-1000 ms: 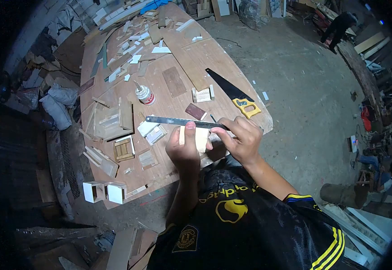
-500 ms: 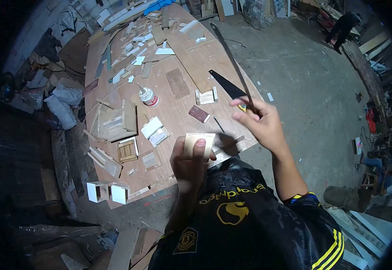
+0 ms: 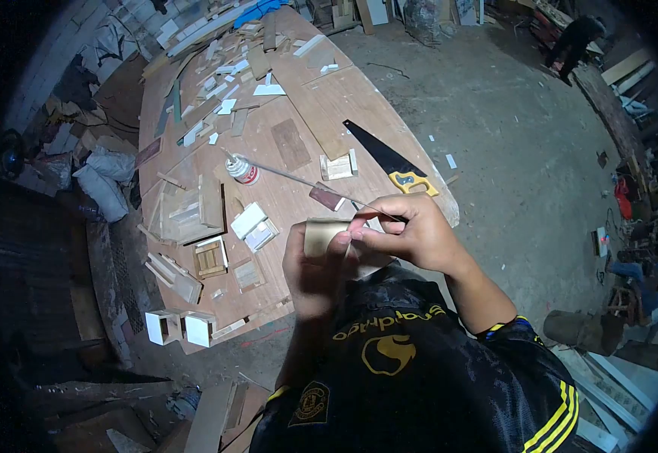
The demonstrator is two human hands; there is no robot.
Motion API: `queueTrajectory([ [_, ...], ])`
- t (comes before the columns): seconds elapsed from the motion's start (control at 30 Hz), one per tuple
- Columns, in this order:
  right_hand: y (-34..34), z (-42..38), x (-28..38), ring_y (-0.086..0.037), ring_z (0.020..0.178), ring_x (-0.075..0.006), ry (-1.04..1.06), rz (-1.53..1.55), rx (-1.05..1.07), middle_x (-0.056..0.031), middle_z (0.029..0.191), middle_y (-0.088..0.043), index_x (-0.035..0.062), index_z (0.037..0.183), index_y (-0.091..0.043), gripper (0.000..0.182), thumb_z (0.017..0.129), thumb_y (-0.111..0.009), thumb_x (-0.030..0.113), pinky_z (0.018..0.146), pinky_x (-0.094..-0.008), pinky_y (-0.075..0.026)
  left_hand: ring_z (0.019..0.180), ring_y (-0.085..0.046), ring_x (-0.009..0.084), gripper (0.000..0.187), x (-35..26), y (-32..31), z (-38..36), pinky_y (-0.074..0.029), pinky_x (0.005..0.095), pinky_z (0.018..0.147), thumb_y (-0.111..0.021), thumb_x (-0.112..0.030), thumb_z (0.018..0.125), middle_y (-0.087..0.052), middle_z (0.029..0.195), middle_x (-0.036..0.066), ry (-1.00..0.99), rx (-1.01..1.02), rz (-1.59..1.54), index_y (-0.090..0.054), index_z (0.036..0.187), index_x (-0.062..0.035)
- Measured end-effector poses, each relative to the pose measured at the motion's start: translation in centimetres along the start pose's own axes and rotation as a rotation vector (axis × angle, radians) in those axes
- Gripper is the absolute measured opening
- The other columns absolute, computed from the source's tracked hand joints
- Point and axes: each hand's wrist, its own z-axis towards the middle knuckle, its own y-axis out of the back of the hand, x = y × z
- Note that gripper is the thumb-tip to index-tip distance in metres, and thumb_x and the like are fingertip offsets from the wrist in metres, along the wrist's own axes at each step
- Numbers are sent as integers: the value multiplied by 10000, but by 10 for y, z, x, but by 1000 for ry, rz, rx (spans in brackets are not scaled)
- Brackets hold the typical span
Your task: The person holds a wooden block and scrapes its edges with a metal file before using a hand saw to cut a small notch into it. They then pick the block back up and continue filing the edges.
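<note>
My left hand point(image 3: 310, 268) grips a small pale wooden block point(image 3: 321, 232) and holds it up above the near edge of the workbench point(image 3: 321, 98). My right hand point(image 3: 412, 230) pinches one end of a thin metal hacksaw blade point(image 3: 299, 180). The blade runs edge-on from my fingers up and left, over the top of the block, towards a glue bottle point(image 3: 241, 170). My right fingertips touch the block's right side.
A handsaw with a yellow handle point(image 3: 393, 162) lies at the bench's right edge. Small wooden boxes, frames and offcuts point(image 3: 208, 219) cover the left and far bench. Two white box pieces point(image 3: 182, 326) sit at the near left corner. A person point(image 3: 571, 41) bends over far right.
My right hand raised the blade up and away to the right, then brought it back down across the block. The left hand kept the block in about the same place.
</note>
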Motion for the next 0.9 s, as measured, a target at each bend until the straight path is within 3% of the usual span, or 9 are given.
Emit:
queueTrajectory([
  [0.43,35,10,-9,-515,785,-49,-3,84,78,-4,818,-612,47,926,-641,137,851,-705,141,678,-238,-461,730,-581,97,263,-2,-33,17,-467,228,608,-684,-126,881,-599,856,49,102,60,70,-505,1048,-31],
  [0.5,39,13,-16,-402,619,16,45,125,29,84,683,-520,50,893,-656,78,851,-683,110,562,-175,-346,716,-586,102,250,1,-34,23,-471,233,604,-672,-124,889,-605,847,54,50,70,100,-504,1049,-31],
  [0.53,43,14,-14,-402,619,16,47,128,29,84,683,-520,50,893,-656,78,851,-683,110,562,-175,-346,702,-590,108,237,3,-35,25,-474,237,600,-660,-121,896,-610,839,60,-2,77,128,-503,1050,-30],
  [0.6,55,15,-9,-522,793,-47,-142,177,-11,7,829,-613,31,903,-632,131,891,-647,161,695,-220,-443,691,-594,114,230,8,-35,29,-479,245,597,-646,-137,907,-617,835,67,5,78,87,-503,1048,-25],
  [0.63,59,16,-17,-522,793,-47,-138,182,-8,7,829,-613,31,903,-632,131,891,-647,161,695,-220,-443,680,-598,121,227,9,-35,30,-485,253,594,-633,-154,917,-624,831,75,12,79,42,-503,1045,-19],
  [0.7,67,19,-42,-432,617,-4,280,207,-270,59,752,-547,43,930,-637,140,905,-618,180,565,-183,-363,681,-601,124,228,9,-36,32,-489,256,598,-618,-175,927,-629,836,80,16,61,9,-504,1042,-15],
  [0.83,95,22,-53,-361,556,7,88,344,-585,111,653,-407,62,1265,-557,373,893,-585,63,495,-170,-276,697,-605,124,231,1,-40,33,-499,257,615,-585,-205,948,-634,858,79,-12,62,-30,-512,1041,-6],
  [0.87,102,23,-58,-318,542,9,47,276,-627,125,632,-322,75,1380,-459,507,887,-564,22,482,-170,-246,697,-605,124,231,5,-37,34,-499,257,615,-585,-205,948,-634,858,79,-13,57,-27,-512,1041,-6],
  [0.9,105,24,-60,-308,562,5,11,236,-694,128,639,-324,51,1321,-531,459,865,-561,-3,529,-179,-269,707,-605,121,225,11,-33,36,-500,256,623,-576,-199,952,-632,868,78,-46,40,55,-509,1050,-7],
])
